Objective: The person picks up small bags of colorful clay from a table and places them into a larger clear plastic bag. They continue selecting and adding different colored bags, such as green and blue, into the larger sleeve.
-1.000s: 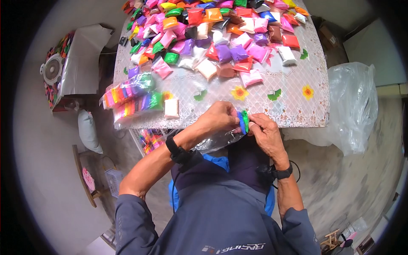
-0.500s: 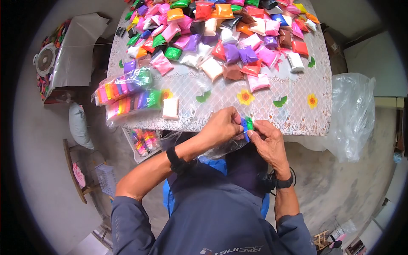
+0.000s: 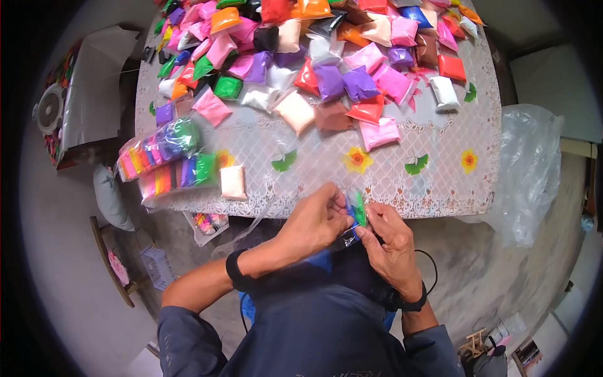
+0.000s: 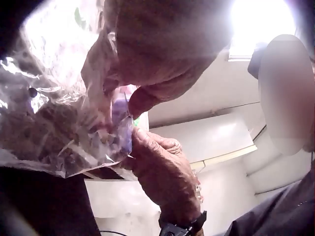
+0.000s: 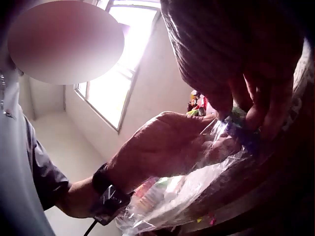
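Note:
Just off the table's front edge, both hands meet at a blue packet [image 3: 353,217] and a green packet [image 3: 360,210], side by side in clear plastic. The left hand [image 3: 315,220] pinches the blue side between thumb and fingers. From the other side the right hand [image 3: 392,246] grips the green one with thumb and fingertips. In the left wrist view a clear bag [image 4: 64,132] hangs from the left hand [image 4: 167,44], crinkled around the blue packet [image 4: 121,123]. The right wrist view shows the right hand [image 5: 241,54] over the packets, partly dark.
Many coloured packets [image 3: 330,81] cover the back of the table [image 3: 301,182]. At its left lie two filled clear bags [image 3: 160,147] and a pale packet [image 3: 233,183]. A basket of packets [image 3: 207,225] stands below the front edge; a large plastic sheet [image 3: 527,169] hangs at the right.
The head view has shifted, so the table sits lower and larger in it. Both hands stay at the blue and green packets, whose tilt has changed slightly.

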A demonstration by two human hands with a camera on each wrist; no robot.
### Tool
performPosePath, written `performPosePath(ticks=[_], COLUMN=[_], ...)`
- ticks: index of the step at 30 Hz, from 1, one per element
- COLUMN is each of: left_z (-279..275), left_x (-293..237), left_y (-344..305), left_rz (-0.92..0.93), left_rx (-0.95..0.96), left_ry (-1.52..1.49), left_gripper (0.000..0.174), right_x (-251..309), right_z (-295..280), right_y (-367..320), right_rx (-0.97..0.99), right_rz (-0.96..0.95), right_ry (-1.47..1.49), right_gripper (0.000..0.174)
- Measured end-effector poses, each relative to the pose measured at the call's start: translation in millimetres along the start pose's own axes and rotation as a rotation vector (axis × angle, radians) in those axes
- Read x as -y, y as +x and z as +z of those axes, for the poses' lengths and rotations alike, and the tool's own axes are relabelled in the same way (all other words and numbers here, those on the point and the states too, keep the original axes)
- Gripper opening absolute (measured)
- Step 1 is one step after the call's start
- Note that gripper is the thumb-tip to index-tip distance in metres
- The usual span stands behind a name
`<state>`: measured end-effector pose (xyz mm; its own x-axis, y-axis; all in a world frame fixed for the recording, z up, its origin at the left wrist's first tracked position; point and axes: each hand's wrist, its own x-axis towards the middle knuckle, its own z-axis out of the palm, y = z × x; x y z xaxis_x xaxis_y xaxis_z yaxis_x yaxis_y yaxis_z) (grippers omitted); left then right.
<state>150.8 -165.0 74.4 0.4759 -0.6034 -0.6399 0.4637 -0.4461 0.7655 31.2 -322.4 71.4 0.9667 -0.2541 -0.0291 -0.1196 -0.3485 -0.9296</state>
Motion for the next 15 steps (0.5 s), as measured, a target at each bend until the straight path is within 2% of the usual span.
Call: performPosePath(ticks=[3,11,15], left_z=[3,4,1], left_x=[1,-3,-4], left_y=[1,0,-1], left_rz=[-0.014,-0.031,0.024], left_rx=[-0.022,-0.055,-0.046], left_ry=[-0.004,-0.086,0.089], left_gripper=[0.022,0.019,0.019], right_x=[-7,6,6], right_z=[0,-3,-5], right_y=[2,7,4], right_rx=[0.013,0.123,0.138], right_rz=[-0.073,-0.044,-0.013], right_ry=[-0.076,-0.241,-0.251], right_gripper=[0.034,0.043,0.044])
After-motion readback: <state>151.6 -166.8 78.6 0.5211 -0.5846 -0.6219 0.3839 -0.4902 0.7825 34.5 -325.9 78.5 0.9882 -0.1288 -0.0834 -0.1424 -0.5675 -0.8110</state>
